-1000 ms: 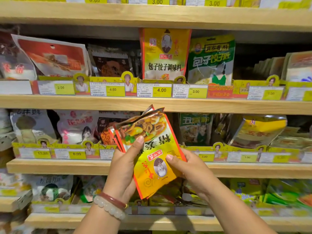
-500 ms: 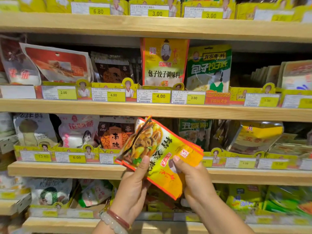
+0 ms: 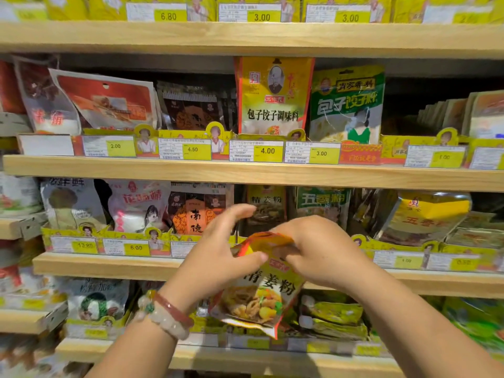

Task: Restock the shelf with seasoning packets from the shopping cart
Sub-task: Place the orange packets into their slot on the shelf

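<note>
Wooden shelves (image 3: 245, 173) of seasoning filled the background; the right hand (image 3: 319, 249) pinched a yellow packet (image 3: 261, 293) by its top, apparently several, the left hand (image 3: 218, 249) with fingers spread, thumb touching it.

Pale wooden shelf boards (image 3: 245, 173) run across the whole view in tiers, with yellow price-tag strips (image 3: 267, 151) along their front edges. Deep shadow lies behind the goods beneath each board.
</note>
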